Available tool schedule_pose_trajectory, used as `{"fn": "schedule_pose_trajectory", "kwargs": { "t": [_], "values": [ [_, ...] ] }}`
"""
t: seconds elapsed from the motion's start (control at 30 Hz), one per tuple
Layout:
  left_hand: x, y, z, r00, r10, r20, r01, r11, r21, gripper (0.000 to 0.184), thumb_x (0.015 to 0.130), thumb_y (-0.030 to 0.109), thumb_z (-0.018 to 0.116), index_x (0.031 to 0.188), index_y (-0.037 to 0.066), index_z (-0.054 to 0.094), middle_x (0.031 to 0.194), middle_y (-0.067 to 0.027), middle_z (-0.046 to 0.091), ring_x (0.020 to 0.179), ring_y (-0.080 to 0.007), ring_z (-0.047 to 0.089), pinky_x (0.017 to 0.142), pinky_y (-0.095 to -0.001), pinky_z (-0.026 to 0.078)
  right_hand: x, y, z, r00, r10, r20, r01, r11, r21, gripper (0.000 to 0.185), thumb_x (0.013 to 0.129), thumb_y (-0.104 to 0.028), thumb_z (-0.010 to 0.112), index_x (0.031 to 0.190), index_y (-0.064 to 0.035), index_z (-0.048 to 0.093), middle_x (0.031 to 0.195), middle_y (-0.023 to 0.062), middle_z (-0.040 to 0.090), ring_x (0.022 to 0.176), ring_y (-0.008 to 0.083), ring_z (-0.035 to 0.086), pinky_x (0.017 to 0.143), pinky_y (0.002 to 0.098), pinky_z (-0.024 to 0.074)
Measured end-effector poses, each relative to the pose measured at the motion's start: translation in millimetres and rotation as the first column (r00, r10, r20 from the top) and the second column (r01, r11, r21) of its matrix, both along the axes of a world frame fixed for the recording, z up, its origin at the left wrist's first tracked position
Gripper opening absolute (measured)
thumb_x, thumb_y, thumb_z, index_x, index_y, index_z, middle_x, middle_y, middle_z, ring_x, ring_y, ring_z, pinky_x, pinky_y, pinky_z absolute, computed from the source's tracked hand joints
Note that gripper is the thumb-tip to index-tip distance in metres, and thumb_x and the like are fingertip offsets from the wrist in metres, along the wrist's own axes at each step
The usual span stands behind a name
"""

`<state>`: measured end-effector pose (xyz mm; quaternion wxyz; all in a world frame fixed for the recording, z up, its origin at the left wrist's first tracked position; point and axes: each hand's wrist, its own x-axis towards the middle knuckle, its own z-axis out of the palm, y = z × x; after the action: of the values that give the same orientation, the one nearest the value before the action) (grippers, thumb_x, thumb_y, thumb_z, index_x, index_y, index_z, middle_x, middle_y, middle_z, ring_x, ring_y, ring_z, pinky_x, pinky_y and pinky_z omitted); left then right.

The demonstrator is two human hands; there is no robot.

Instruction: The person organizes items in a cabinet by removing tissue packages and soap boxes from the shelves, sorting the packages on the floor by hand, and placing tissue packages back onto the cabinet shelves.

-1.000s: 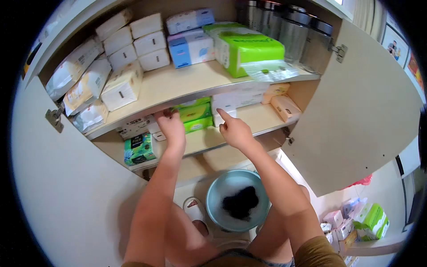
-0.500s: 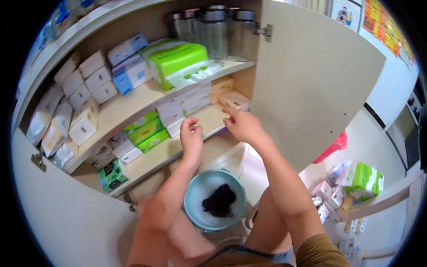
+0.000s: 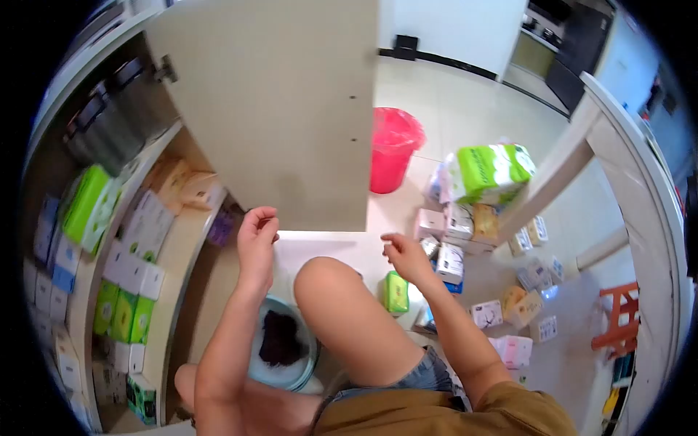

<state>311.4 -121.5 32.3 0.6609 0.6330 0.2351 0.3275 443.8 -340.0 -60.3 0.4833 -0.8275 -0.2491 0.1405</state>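
Note:
My left hand [image 3: 258, 240] hovers near the lower edge of the cabinet door [image 3: 291, 131], fingers loosely curled, with nothing visible in it. Below it stands a light blue bucket [image 3: 313, 341] holding a dark wet cloth [image 3: 281, 340] in sudsy water. My right hand [image 3: 406, 258] is held out over the floor, its fingers loosely bent and no object in them. Nearest to that hand are a green tissue pack [image 3: 396, 292] and several white tissue packs [image 3: 450, 263] on the floor.
On the left, an open cabinet shelf [image 3: 190, 251] carries tissue packs and glass bottles [image 3: 94, 134]. A pink bin [image 3: 392, 156] stands behind the door. A large green tissue bundle [image 3: 494, 173] lies beside a white table leg [image 3: 556, 167]. A reddish stool [image 3: 618, 320] is at right.
My view has turned right, from the cabinet toward the floor with the packs. My right hand has moved away from the shelf and over the floor; my left hand is now near the door.

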Motion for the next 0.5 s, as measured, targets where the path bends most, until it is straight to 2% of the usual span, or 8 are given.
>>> {"fn": "schedule_pose_trajectory", "kwargs": {
  "t": [0.07, 0.1, 0.23, 0.4, 0.5],
  "values": [
    [21.4, -27.1, 10.1, 0.985, -0.164, 0.047, 0.168, 0.982, -0.081, 0.015, 0.074, 0.005, 0.047, 0.088, 0.004, 0.05, 0.08, -0.0001, 0.048, 0.071, -0.0069, 0.043, 0.062, -0.0195, 0.035, -5.2, -33.4, -24.0, 0.998, -0.06, -0.031, 0.058, 0.996, -0.073, 0.027, 0.071, -0.02, 0.048, 0.094, -0.0075, 0.055, 0.072, 0.0124, 0.057, 0.068, 0.0241, 0.055, 0.063, 0.0316, 0.0432],
    [32.3, -41.5, 16.3, 0.98, -0.192, 0.046, 0.195, 0.977, -0.087, 0.015, 0.074, 0.005, 0.047, 0.088, 0.004, 0.05, 0.08, -0.0001, 0.048, 0.071, -0.0069, 0.043, 0.062, -0.0195, 0.035, -6.3, -47.0, -37.2, 0.994, -0.094, -0.063, 0.084, 0.986, -0.144, 0.027, 0.071, -0.02, 0.046, 0.093, -0.0077, 0.056, 0.075, 0.0133, 0.058, 0.071, 0.026, 0.055, 0.064, 0.0331, 0.0432],
    [78.6, -98.9, 35.2, 0.94, -0.336, 0.065, 0.342, 0.931, -0.127, 0.014, 0.072, 0.007, 0.05, 0.087, 0.008, 0.05, 0.079, 0.0027, 0.047, 0.072, -0.0048, 0.042, 0.062, -0.0191, 0.034, -13.7, -92.9, -75.9, 0.974, -0.202, -0.107, 0.179, 0.965, -0.193, 0.025, 0.072, -0.02, 0.044, 0.091, -0.0077, 0.056, 0.08, 0.014, 0.058, 0.076, 0.0271, 0.055, 0.066, 0.0342, 0.0432],
    [128.1, -172.5, 18.2, 0.795, -0.602, 0.073, 0.598, 0.758, -0.26, 0.014, 0.072, 0.009, 0.05, 0.086, 0.009, 0.051, 0.081, 0.0031, 0.048, 0.072, -0.0055, 0.043, 0.063, -0.0212, 0.035, -18.2, -129.0, -106.9, 0.941, -0.325, -0.089, 0.297, 0.924, -0.24, 0.024, 0.072, -0.019, 0.044, 0.088, -0.0082, 0.057, 0.083, 0.0138, 0.058, 0.078, 0.0278, 0.055, 0.068, 0.0345, 0.043],
    [129.0, -204.6, 1.0, 0.67, -0.737, -0.089, 0.691, 0.664, -0.286, 0.012, 0.072, 0.009, 0.05, 0.083, 0.008, 0.052, 0.075, 0.0033, 0.049, 0.067, -0.0061, 0.043, 0.061, -0.0215, 0.035, -20.4, -146.9, -134.5, 0.869, -0.445, -0.217, 0.396, 0.887, -0.236, 0.023, 0.072, -0.018, 0.045, 0.087, -0.0082, 0.058, 0.083, 0.0136, 0.058, 0.077, 0.0273, 0.055, 0.068, 0.0344, 0.043]
  ]
}}
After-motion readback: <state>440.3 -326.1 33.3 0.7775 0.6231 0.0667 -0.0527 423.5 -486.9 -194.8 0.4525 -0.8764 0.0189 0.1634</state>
